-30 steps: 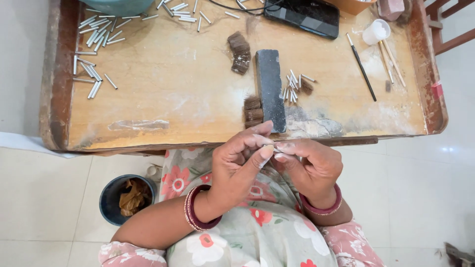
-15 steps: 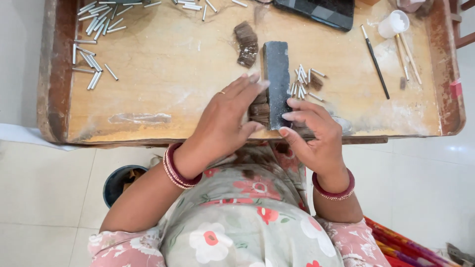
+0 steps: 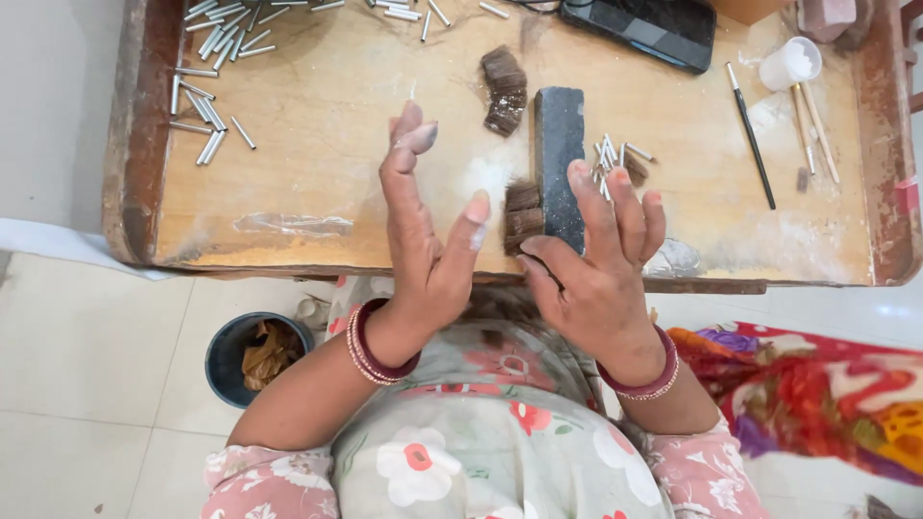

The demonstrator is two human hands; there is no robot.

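Wooden table (image 3: 317, 154): metal tubes (image 3: 207, 43) lie loose, untouched.
Head view, left hand (image 3: 423, 240): open, empty, fingers dusted white.
Right hand (image 3: 596, 269): spread, fingertips touching dark block (image 3: 560, 163); brown bristle tufts (image 3: 522, 213) just beside.

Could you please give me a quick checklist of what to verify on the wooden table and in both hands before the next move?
1. Left hand free of any item: ok, it is raised edge-on with nothing in it.
2. Right hand free: ok, fingers spread, nothing gripped.
3. Dark block flat on the wooden table: ok.
4. Brown bristle bundle beside the block, near the right thumb: ok; touching the thumb, cannot tell.
5. Small pile of metal tubes right of the block, by the right fingertips: ok.
6. Fingers clean: not ok, white powder shows on the left fingertips.
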